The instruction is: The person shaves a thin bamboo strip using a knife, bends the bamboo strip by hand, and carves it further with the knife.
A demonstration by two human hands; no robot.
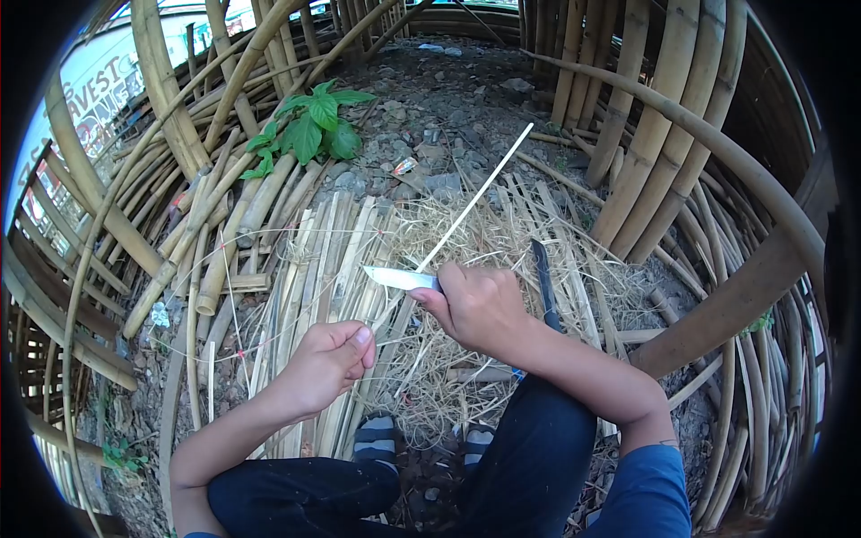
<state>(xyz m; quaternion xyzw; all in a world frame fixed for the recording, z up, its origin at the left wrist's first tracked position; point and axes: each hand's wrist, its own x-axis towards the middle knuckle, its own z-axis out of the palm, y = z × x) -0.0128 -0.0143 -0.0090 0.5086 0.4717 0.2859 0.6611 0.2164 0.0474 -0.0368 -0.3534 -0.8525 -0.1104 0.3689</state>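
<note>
A thin pale bamboo strip (475, 199) runs slantwise from my left hand up to the upper right. My left hand (334, 366) pinches its lower end between thumb and fingers. My right hand (480, 308) is closed round the handle of a knife (399, 278), whose bright blade points left and lies against the strip. Curly shavings (439, 350) cover the ground below and around my hands. Split bamboo slats (309, 260) lie side by side under them. A long dark blade (544, 282) rests on the slats just right of my right hand.
Bamboo poles (664, 134) stand at the right, and more poles (170, 99) lean at the left. One curved pole (708, 134) arches over the right side. A leafy green plant (314, 125) grows at the upper left. Stony ground (404, 108) lies ahead.
</note>
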